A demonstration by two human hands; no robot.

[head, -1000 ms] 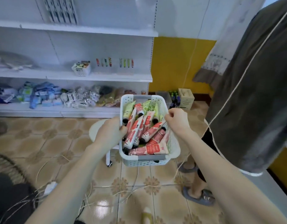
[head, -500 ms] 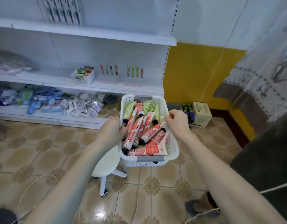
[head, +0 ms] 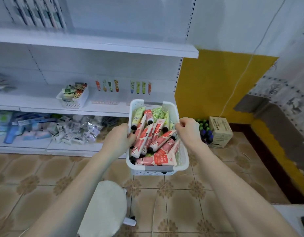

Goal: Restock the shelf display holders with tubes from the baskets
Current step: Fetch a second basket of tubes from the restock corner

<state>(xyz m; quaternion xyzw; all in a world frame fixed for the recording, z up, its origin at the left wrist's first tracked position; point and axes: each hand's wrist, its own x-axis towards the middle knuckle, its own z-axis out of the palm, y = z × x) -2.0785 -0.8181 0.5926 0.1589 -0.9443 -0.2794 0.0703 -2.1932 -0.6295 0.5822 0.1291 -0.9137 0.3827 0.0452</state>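
Observation:
I carry a white perforated basket (head: 182,159) in the air in front of the shelf. My left hand (head: 118,140) grips its left rim and my right hand (head: 189,130) grips its right rim. Several red and green tubes (head: 154,139) lie piled inside. On the middle shelf (head: 45,104), clear display holders (head: 106,100) carry two short rows of upright tubes (head: 141,87). A second small white basket (head: 73,97) with tubes stands left of the holders.
A white round stool (head: 104,209) stands on the tiled floor below my left arm. Packets (head: 45,127) fill the bottom shelf. A cardboard box (head: 219,132) and small bottles (head: 205,130) sit by the yellow wall at the right.
The view has swung right and closer to the shelf with the basket still held in both hands. The stool now lies below me, and the person at the right has left the view.

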